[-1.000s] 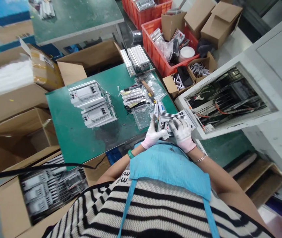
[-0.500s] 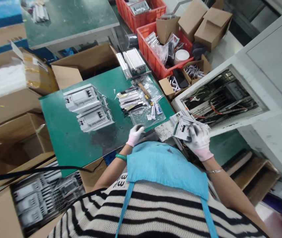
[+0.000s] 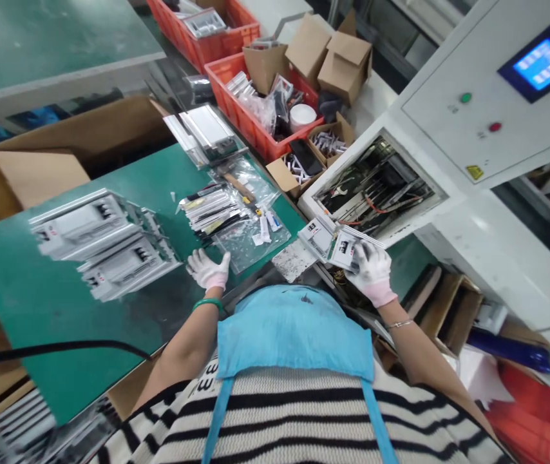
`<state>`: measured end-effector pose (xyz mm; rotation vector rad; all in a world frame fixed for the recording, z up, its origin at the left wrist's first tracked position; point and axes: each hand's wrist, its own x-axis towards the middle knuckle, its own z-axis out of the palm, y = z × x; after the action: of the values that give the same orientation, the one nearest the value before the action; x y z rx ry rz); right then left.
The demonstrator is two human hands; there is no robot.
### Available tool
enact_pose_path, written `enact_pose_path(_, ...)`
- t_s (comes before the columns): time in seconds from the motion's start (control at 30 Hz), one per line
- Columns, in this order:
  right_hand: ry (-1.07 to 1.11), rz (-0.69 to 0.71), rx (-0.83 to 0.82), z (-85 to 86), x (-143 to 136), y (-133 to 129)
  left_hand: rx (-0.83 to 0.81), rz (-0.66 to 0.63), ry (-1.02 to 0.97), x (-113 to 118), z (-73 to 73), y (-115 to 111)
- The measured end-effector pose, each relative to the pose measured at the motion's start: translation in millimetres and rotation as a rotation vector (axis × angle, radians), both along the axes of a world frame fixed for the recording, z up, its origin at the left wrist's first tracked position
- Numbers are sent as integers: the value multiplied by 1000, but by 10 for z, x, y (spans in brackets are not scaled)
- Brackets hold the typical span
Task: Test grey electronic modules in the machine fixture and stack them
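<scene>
My right hand point(image 3: 370, 269), in a white glove with a pink cuff, grips a silver metal unit point(image 3: 345, 248) with a white label. A similar labelled unit point(image 3: 317, 237) lies just left of it, beside a worn metal plate point(image 3: 294, 260). My left hand point(image 3: 208, 268), gloved too, is over the near edge of the green table point(image 3: 62, 335) with its fingers apart and nothing in it. To its left, two stacks of labelled metal units point(image 3: 127, 264) stand on the table. Beyond the hand lies a bundle of thin strips point(image 3: 212, 209).
A white machine cabinet point(image 3: 429, 148) with an open bay and a lit screen point(image 3: 544, 63) rises at the right. Red crates point(image 3: 256, 132) and small cartons stand behind the table. A hammer point(image 3: 237, 187) lies on a plastic bag. A black cable point(image 3: 62, 347) crosses at the left.
The view has swung to the right, bringing the screen in. My left hand has moved left over the table edge and spread its fingers. My right hand still grips its unit, now beside the other unit.
</scene>
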<state>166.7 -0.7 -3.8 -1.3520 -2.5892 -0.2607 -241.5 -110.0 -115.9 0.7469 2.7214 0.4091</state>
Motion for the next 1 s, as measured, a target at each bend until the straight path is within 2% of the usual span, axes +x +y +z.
enact_pose_path(0.2, -23, -47, -70, -16, -17, 130, 29, 34, 66, 26, -65, 37)
enact_pose_path(0.37, -33, -77, -109, -11, 17, 407, 46, 63, 103, 28, -105, 53)
enact_pose_path(0.7, -65, -216, -169, -133, -1, 1330, 16, 70, 94, 23, -29, 102)
enact_pose_path(1.0, -72, -313, -206, -441, -107, 2164, -7, 85, 130, 17, 42, 190)
